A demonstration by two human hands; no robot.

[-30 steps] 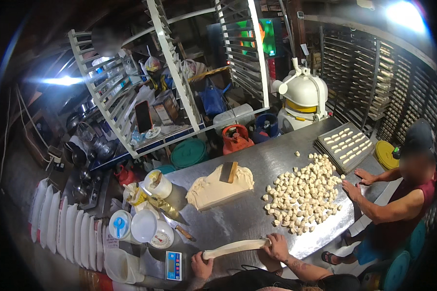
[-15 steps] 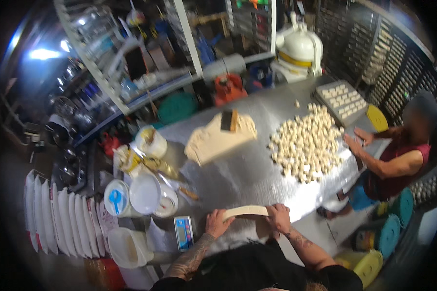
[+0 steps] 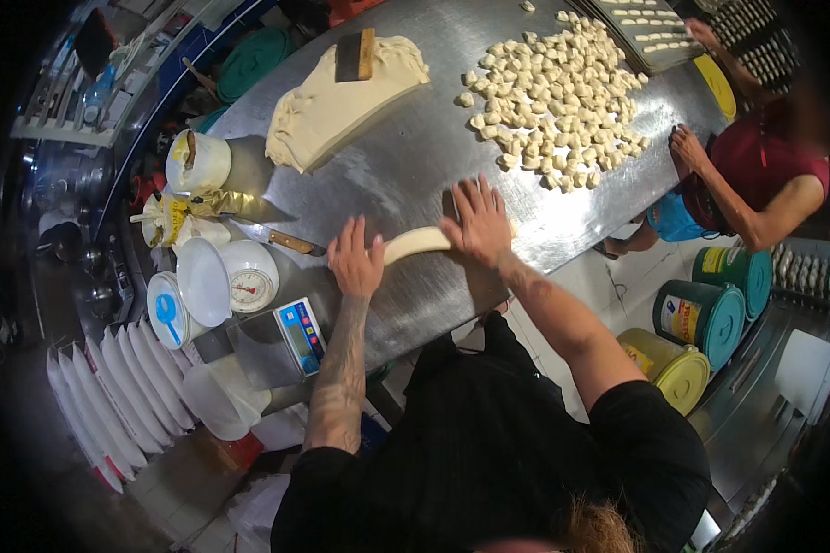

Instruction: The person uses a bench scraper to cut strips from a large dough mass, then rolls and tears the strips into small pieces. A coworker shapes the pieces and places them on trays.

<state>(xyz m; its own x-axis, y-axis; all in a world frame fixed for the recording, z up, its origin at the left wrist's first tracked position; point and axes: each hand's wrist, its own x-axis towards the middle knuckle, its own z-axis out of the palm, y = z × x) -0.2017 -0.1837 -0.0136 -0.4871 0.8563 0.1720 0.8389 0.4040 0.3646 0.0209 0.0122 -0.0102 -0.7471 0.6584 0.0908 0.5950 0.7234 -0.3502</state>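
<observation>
A pale rope of dough [image 3: 418, 242] lies across the near side of the steel table [image 3: 378, 207]. Over its left end rests my left hand [image 3: 355, 260], fingers spread and pointing away from me. My right hand [image 3: 478, 221] is flat on the rope farther right, fingers stretched out, and a bit of dough shows beyond it. Neither hand grips anything. Beyond my hands sits a large slab of dough [image 3: 341, 106] with a wooden-handled dough scraper [image 3: 366, 55] on it. To the right is a wide heap of small dough pieces [image 3: 563, 97].
Left of my hands lie a wooden-handled knife [image 3: 290, 241], a dial scale [image 3: 249, 281] and a digital scale [image 3: 300, 334]. A co-worker [image 3: 756, 175] stands at the right, one hand by a tray of dough pieces [image 3: 650, 60]. Lidded buckets [image 3: 696, 313] stand on the floor.
The dough strip, gripped at both ends before, now lies on the table under my flattened hands. My fingers have opened. A co-worker's hand has moved to the tray. The view has shifted.
</observation>
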